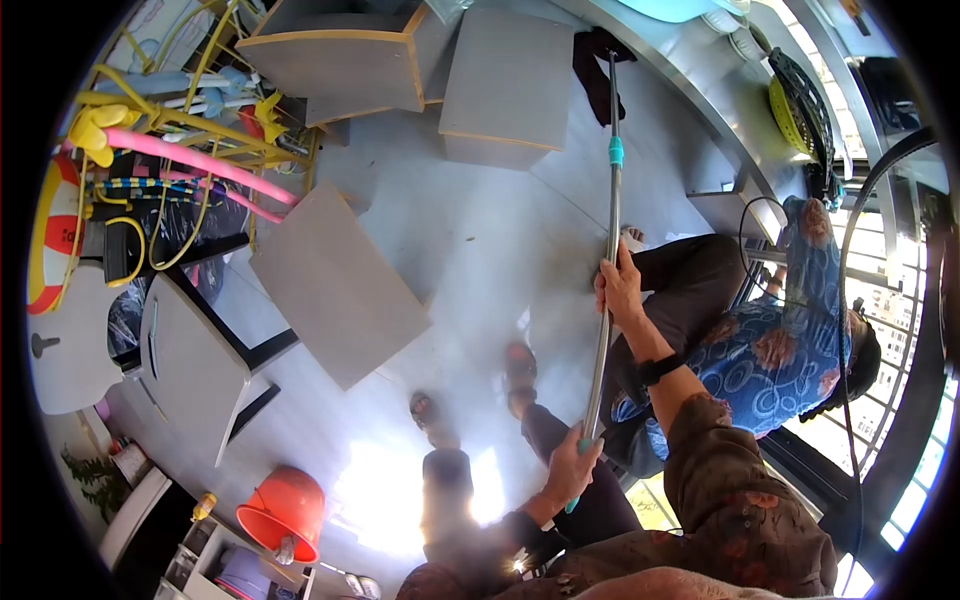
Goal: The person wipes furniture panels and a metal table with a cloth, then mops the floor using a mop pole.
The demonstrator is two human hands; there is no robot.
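Note:
A long metal pole (614, 210) with a teal collar runs from the lower middle up to a dark cloth (598, 80) on the floor at the top. My right hand (621, 289) is closed round the pole's middle. Lower down, my left hand (572, 468) grips the pole near its teal end. The cloth lies beside a grey box-shaped piece of furniture (508, 85), below the metal counter edge.
Another person (770, 350) in a blue patterned top is bent low at my right. Grey stools or boxes (340, 285) stand at the left. A red bucket (283, 510) is at the lower left, a yellow rack (180, 115) upper left.

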